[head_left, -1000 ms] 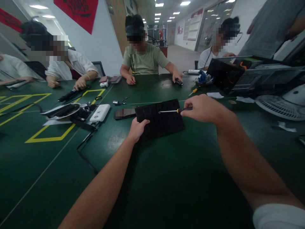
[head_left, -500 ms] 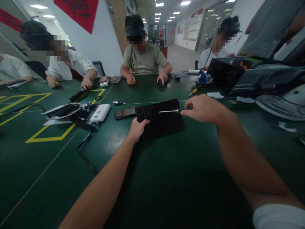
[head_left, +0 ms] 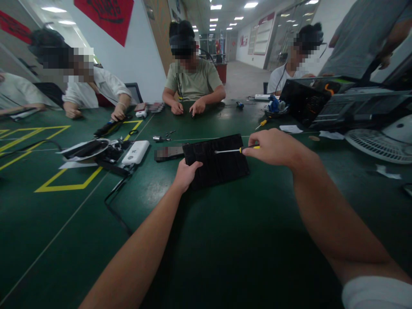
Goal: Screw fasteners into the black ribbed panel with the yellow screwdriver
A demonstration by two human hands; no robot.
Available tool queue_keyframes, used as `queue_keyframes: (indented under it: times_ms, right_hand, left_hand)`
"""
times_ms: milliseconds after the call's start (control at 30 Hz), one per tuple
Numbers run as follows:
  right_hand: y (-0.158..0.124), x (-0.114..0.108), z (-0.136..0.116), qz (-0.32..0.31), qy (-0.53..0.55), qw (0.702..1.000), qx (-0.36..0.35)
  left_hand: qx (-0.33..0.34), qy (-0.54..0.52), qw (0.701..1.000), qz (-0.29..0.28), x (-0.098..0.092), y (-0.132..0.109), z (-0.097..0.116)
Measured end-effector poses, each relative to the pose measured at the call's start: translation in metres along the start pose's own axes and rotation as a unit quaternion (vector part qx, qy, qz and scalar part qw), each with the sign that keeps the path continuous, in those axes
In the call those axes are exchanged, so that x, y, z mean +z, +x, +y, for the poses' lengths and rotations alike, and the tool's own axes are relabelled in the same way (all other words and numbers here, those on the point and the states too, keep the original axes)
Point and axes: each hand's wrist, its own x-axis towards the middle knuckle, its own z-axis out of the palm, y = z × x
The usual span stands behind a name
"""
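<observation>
My left hand (head_left: 187, 175) grips the lower left corner of a black rectangular panel (head_left: 222, 167), thumb on its face; its exact kind does not show. The panel is tilted over the green table. A screwdriver (head_left: 228, 150) with a yellow-and-black handle lies level in my right hand (head_left: 273, 146), fingers closed round the handle. Its metal shaft points left, and the tip appears over the panel's upper middle; whether it touches I cannot tell. Behind the panel's left edge lies a dark flat object (head_left: 169, 152), partly blurred out.
To the left are a white power bank (head_left: 135, 152), a cable and a round metal-rimmed part (head_left: 86, 150). Small metal parts (head_left: 162, 138) lie ahead. On the right stand a white fan grille (head_left: 376, 143), a computer case (head_left: 354, 103) and another screwdriver (head_left: 264, 123). Several people sit around the table (head_left: 199, 249).
My screwdriver's handle has turned slightly, showing more yellow; my hands and the panel stay in place. The person opposite has moved one hand toward the other.
</observation>
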Motion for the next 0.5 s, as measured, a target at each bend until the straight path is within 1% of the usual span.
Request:
queue_keyframes:
  times_ms: [167, 267, 500]
  right_hand:
    - [0.001, 0.005, 0.004, 0.023, 0.022, 0.999, -0.023]
    - [0.0, 0.004, 0.005, 0.038, 0.028, 0.998, -0.029]
    - [-0.005, -0.006, 0.002, 0.059, 0.029, 0.998, 0.0]
  left_hand:
    - [0.001, -0.002, 1.0, 0.001, -0.001, 0.0, 0.0]
    - [0.003, -0.002, 1.0, -0.001, -0.001, 0.0, 0.0]
    - [0.003, -0.001, 1.0, -0.003, -0.001, 0.001, -0.002]
